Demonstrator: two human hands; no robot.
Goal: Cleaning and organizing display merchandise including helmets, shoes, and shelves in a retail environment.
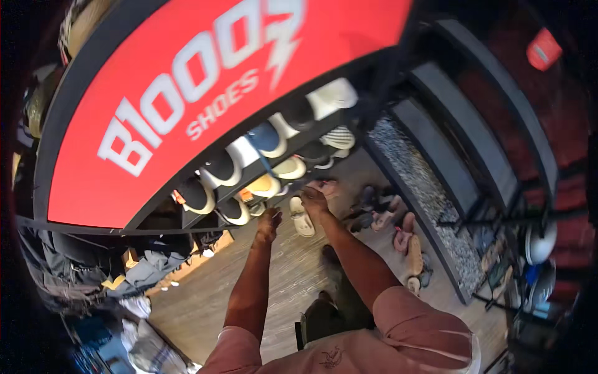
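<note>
A cream sandal (302, 218) hangs in front of me, its top end at the fingers of my right hand (315, 201), which are closed on it. To its left is my left hand (268, 225), fingers curled together; whatever they may hold is too small to make out. It is close to the lower row of a dark shoe rack (240, 181). Shoes with pale soles fill that rack, among them a yellowish shoe (264, 186) and a dark shoe (235, 212). Just past my right hand lies a pink shoe (325, 187).
A large red sign panel (174, 100) tops the rack. Pink and dark footwear (386, 215) is scattered on the wood floor (205, 290) to the right, beside grey steps or shelves (448, 149). Dark bags (75, 255) and cloth crowd the left. White helmet-like objects (540, 244) are far right.
</note>
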